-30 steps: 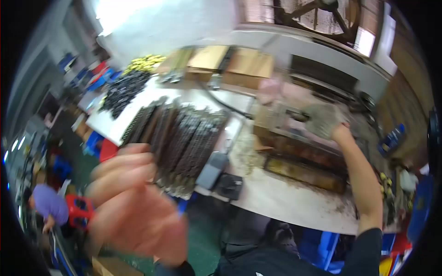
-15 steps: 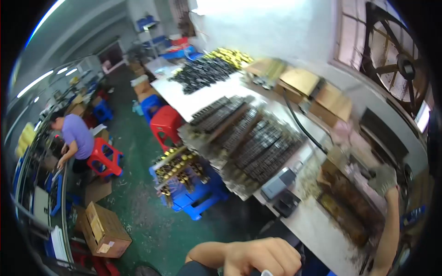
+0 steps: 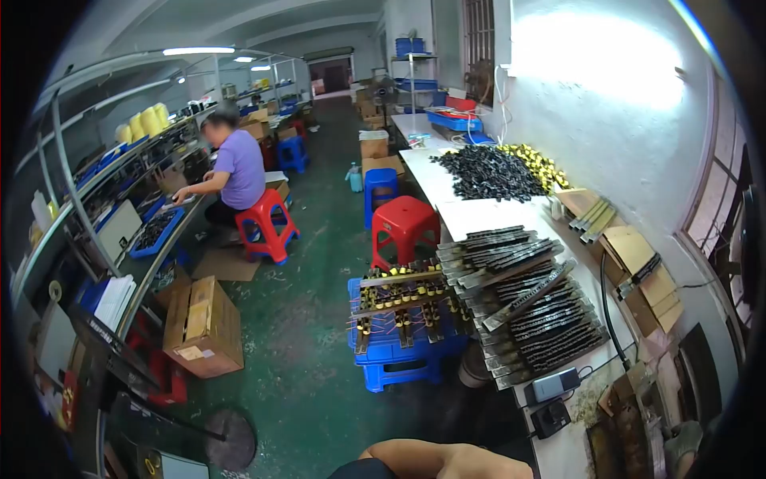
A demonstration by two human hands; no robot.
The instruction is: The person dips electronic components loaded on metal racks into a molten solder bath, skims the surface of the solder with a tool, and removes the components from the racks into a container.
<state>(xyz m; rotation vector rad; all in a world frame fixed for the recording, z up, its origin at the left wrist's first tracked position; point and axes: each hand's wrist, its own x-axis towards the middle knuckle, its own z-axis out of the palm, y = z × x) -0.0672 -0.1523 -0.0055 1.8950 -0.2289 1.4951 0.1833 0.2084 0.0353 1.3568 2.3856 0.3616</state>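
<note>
My left hand [image 3: 488, 463] is at the bottom edge, with only the wrist and back of the hand showing; its fingers are cut off. At the lower right, my right hand [image 3: 685, 444] wears a grey glove beside a rusty metal trough [image 3: 630, 423]. Its fingers are too dim and cropped to read. Left of the trough, a grey box-shaped device [image 3: 556, 385] and a black box [image 3: 550, 418] sit at the table edge. Behind them, a large stack of metal strips with dark rows [image 3: 542, 319] covers part of the white table [image 3: 467, 217].
Black parts [image 3: 487, 172] and yellow parts [image 3: 536, 164] are heaped farther back. Blue stools [image 3: 399, 371] carry strips with yellow pieces, near a red stool [image 3: 404, 223]. A person in a purple shirt [image 3: 242, 168] sits at the left bench. A carton [image 3: 205, 327] stands on the floor.
The view has swung right and levelled, so the scene sits more upright. Both hands are now lower in view; the left hand's curled fingers have gone out of frame.
</note>
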